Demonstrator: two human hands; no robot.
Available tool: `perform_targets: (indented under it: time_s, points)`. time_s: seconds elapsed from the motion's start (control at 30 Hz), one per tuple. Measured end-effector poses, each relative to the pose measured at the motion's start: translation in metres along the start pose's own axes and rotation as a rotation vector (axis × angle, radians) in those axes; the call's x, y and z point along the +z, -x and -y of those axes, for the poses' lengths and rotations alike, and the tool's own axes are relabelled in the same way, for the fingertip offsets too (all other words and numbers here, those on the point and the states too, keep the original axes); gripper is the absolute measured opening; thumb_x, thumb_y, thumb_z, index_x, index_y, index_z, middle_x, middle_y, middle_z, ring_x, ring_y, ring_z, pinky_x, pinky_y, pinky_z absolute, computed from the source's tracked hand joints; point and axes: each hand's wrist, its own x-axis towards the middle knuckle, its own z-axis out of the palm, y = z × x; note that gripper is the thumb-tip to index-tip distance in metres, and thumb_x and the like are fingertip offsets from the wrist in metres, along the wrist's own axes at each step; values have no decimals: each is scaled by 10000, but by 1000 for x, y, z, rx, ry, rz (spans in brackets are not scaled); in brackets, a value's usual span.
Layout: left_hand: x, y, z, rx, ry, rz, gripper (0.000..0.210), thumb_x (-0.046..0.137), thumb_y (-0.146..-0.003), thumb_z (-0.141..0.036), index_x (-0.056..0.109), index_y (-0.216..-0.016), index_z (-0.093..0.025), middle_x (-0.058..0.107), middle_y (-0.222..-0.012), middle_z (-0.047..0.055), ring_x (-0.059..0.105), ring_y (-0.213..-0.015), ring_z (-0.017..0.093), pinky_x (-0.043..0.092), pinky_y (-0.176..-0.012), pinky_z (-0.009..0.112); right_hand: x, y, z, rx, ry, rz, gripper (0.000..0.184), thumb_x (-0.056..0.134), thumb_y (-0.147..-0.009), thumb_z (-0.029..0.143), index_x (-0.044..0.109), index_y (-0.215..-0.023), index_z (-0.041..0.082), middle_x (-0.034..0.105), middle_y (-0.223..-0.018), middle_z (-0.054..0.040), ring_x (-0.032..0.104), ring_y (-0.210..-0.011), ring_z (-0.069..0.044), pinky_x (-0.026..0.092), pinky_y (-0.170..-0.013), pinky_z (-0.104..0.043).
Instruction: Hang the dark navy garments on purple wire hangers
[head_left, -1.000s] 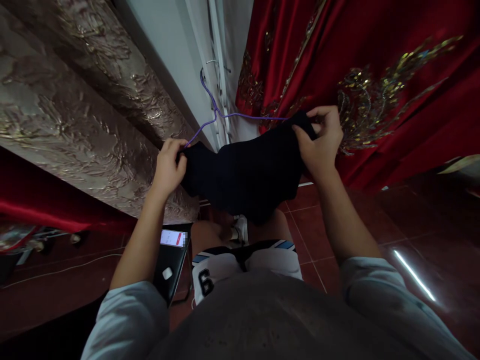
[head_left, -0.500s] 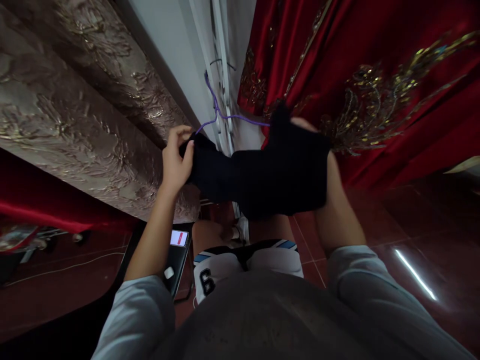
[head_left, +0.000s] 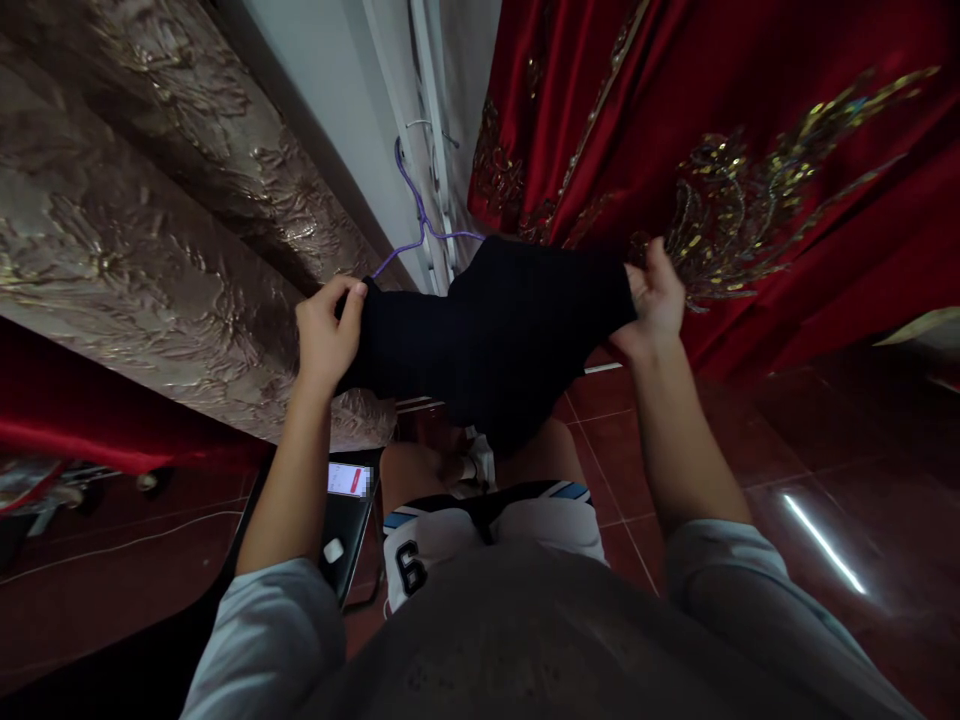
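Note:
A dark navy, nearly black shirt [head_left: 495,330] hangs on a purple wire hanger [head_left: 421,215] and is spread sideways between my hands. My left hand [head_left: 330,325] pinches its left shoulder, thumb and forefinger closed on the cloth beside the hanger's left arm. At the right edge of the shirt, my right hand [head_left: 656,300] has its fingers at the fabric's opening, partly hidden by it, with the thumb raised. The hanger's right arm disappears under the shirt. Its hook rests at a white metal rack [head_left: 442,130].
Beige embossed fabric [head_left: 187,230] hangs at the left, and red satin with gold sequins [head_left: 720,170] at the right. Below my left arm, a dark seat-like surface [head_left: 349,545] bears a lit phone [head_left: 347,479] and a small white case [head_left: 333,550]. Red tiles [head_left: 622,460] cover the floor.
My right hand has come out from behind and inside the shirt to its right edge, drawing the cloth out sideways. My left hand has shifted slightly left, keeping its pinch.

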Motion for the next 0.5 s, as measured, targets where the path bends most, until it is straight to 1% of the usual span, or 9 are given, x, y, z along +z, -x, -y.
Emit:
perform_targets:
  time_s: [0.07,0.13,0.23,0.27,0.33,0.4,0.43,0.47,0.5]
  points:
    - [5,0,-2,-25,47,-2,291,546,-1014,-410,659,-845,-201,592,-720,-4,530,-702,151,406,-682,264,-5,-7,0,77,-100,-30,797,-26,-1074,526,650,-1357,215,682,-1336,-142,558,-1373,-339,439,-1026,-655]
    - [11,-2,-3,-49,96,-14,292,586,-992,-425,634,-816,-196,562,-707,-11,505,-684,144,396,-663,257,-7,-16,11,112,-195,-28,956,-144,-1029,564,704,-1285,203,683,-1355,-102,503,-1420,-355,427,-994,-654]
    - [16,-4,3,-61,116,-49,286,633,-963,-432,614,-810,-190,563,-729,-13,516,-706,140,416,-695,250,-5,-22,47,79,-418,135,994,-56,-984,721,791,-1027,201,690,-1343,-40,519,-1402,-349,483,-952,-556]
    - [16,-5,6,-61,123,-66,294,618,-971,-440,614,-817,-190,571,-740,-10,530,-723,143,430,-717,252,-3,-20,61,64,-568,242,969,30,-959,793,792,-974,195,707,-1308,-55,559,-1366,-343,514,-949,-521]
    - [14,-4,11,-56,161,-90,327,561,-999,-475,624,-845,-193,604,-780,5,575,-776,154,464,-773,264,4,-11,84,6,-887,579,838,292,-912,856,777,-988,178,739,-1214,-109,642,-1264,-320,573,-939,-460]
    - [10,-1,11,-30,223,-80,367,520,-1014,-513,645,-872,-199,661,-849,28,631,-858,170,498,-855,292,17,3,97,-58,-1020,881,631,548,-902,732,754,-1081,163,754,-1151,-119,693,-1157,-273,589,-936,-401]
    - [8,1,8,-2,258,-49,375,522,-1013,-524,659,-879,-201,689,-888,40,657,-905,178,507,-915,315,26,11,99,-71,-982,925,513,619,-915,615,736,-1139,168,752,-1153,-110,700,-1128,-246,580,-956,-388]
    - [7,4,3,31,292,-2,375,536,-1008,-526,674,-877,-203,712,-914,47,679,-952,186,502,-987,343,36,18,98,-65,-884,886,422,644,-932,493,708,-1211,183,740,-1188,-103,691,-1133,-229,561,-997,-394]
    - [6,6,-4,67,325,55,371,555,-1001,-523,689,-866,-204,729,-925,49,695,-1000,195,481,-1062,375,49,24,95,-47,-757,781,410,645,-935,398,664,-1294,202,712,-1256,-101,667,-1178,-228,530,-1053,-419]
